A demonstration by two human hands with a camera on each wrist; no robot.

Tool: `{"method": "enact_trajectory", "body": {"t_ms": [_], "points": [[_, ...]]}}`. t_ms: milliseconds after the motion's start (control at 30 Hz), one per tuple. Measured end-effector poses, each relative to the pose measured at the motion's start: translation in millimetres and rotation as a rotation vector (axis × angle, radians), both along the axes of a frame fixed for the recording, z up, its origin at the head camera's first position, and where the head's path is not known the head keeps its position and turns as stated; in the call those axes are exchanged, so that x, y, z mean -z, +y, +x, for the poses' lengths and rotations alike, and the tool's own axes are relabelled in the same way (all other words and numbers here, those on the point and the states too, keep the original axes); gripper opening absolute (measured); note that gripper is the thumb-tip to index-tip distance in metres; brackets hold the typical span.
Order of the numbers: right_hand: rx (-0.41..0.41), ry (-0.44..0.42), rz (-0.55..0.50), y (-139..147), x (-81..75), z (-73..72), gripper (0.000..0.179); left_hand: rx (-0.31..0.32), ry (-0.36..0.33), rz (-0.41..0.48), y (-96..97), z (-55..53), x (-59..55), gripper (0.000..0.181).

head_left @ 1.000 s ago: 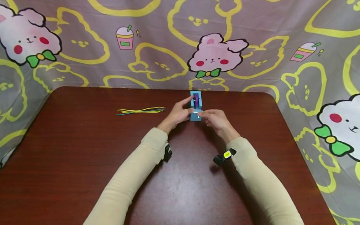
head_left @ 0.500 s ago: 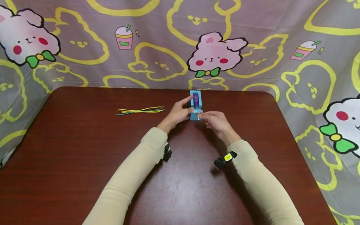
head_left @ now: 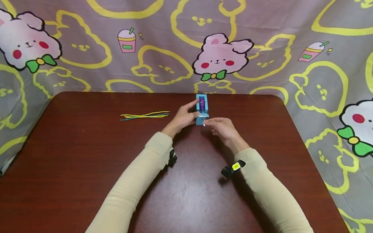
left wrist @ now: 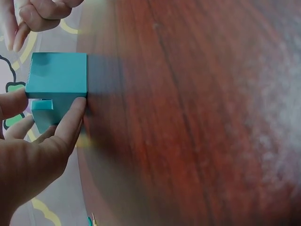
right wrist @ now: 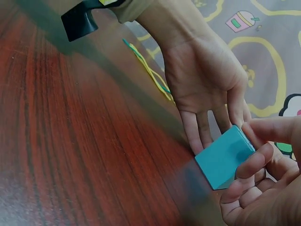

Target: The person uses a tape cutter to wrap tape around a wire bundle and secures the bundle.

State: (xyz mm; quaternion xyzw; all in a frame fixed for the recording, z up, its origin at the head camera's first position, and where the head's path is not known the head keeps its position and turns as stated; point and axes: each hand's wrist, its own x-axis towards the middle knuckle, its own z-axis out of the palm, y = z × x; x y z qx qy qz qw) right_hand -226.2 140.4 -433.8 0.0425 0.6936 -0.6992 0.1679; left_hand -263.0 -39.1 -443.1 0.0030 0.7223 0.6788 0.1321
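Observation:
A light-blue tape dispenser [head_left: 201, 120] with a purple-cored roll [head_left: 202, 105] stands near the table's far edge. My left hand [head_left: 184, 117] grips its side, thumb and fingers around the body. In the left wrist view the blue-green end of the dispenser [left wrist: 58, 73] faces the camera, its toothed edge to the left. My right hand [head_left: 224, 129] is at the near end, thumb and forefinger pinching a small shiny piece of clear tape [head_left: 204, 124]. The right wrist view has those fingertips right by the toothed edge; the tape itself hardly shows there.
Several thin yellow and blue-green strands [head_left: 144, 116] lie on the brown table [head_left: 178, 204], left of the left hand. A curtain [head_left: 164, 61] printed with cartoon bunnies hangs close behind the table and along its sides.
My right hand has drawn slightly toward me, down along the dispenser's near end, with the shiny tape at its fingertips. The left hand keeps its grip on the dispenser.

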Motion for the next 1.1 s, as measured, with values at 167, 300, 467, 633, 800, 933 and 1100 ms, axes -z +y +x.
{"method": "enact_trajectory", "body": {"t_ms": [167, 300, 467, 633, 800, 933, 1100], "points": [[0.009, -0.012, -0.002, 0.5, 2.8, 2.6, 0.015, 0.007, 0.003, -0.002, -0.3, -0.5, 0.2, 0.061], [0.006, -0.031, -0.027, 0.4, 3.3, 4.9, 0.017, 0.014, 0.002, -0.009, -0.7, -0.8, 0.0, 0.06], [0.003, -0.038, -0.054, -0.4, 3.2, 9.8, 0.019, 0.013, -0.002, -0.015, -0.7, -0.7, 0.3, 0.06], [-0.004, -0.036, -0.088, -0.8, 4.0, 13.9, 0.019, 0.011, 0.002, -0.019, -0.4, -1.0, 1.3, 0.059], [-0.005, -0.061, -0.108, -0.2, 5.1, 16.8, 0.019, 0.013, -0.003, -0.015, -0.4, -1.3, 2.8, 0.059], [-0.016, -0.075, -0.122, 0.2, 5.1, 18.8, 0.018, 0.011, -0.005, -0.008, -0.5, -1.2, 2.7, 0.06], [-0.021, -0.091, -0.138, 0.4, 4.1, 21.5, 0.016, 0.008, -0.007, -0.002, -0.3, -0.7, 1.2, 0.059]]}}
